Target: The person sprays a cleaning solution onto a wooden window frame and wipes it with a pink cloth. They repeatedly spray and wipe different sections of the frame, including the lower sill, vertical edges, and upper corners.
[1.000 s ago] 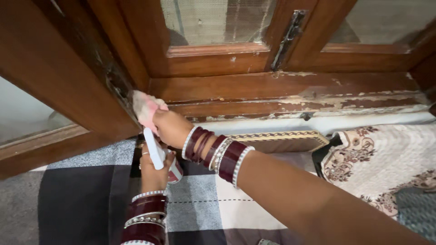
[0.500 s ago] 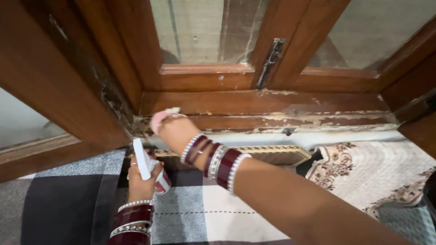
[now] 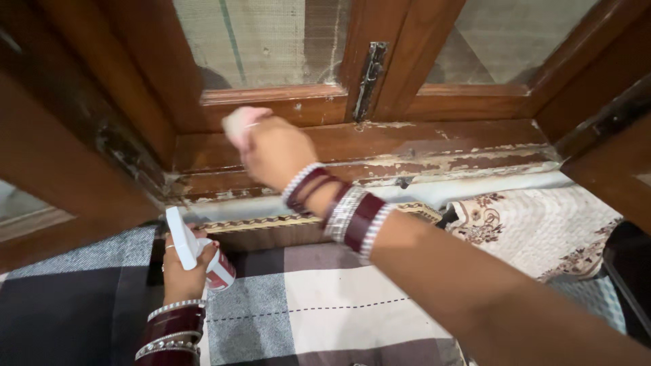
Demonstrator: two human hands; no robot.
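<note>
Peeling wooden sill (image 3: 434,146) (rough, flaking) under cloth-gripping right hand (image 3: 271,149).

I count two hands of mine: my right hand (image 3: 274,152) closed around one pink cloth (image 3: 237,124), my left hand (image 3: 182,268) gripping one white spray bottle (image 3: 196,251). One window hinge (image 3: 369,78) shows, and perhaps two mesh panes, blurred.

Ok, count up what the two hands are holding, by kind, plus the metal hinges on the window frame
Pink cloth, in the right hand: 1
Spray bottle, in the left hand: 1
Metal hinge on the wooden window frame: 1
Total: 3
</note>
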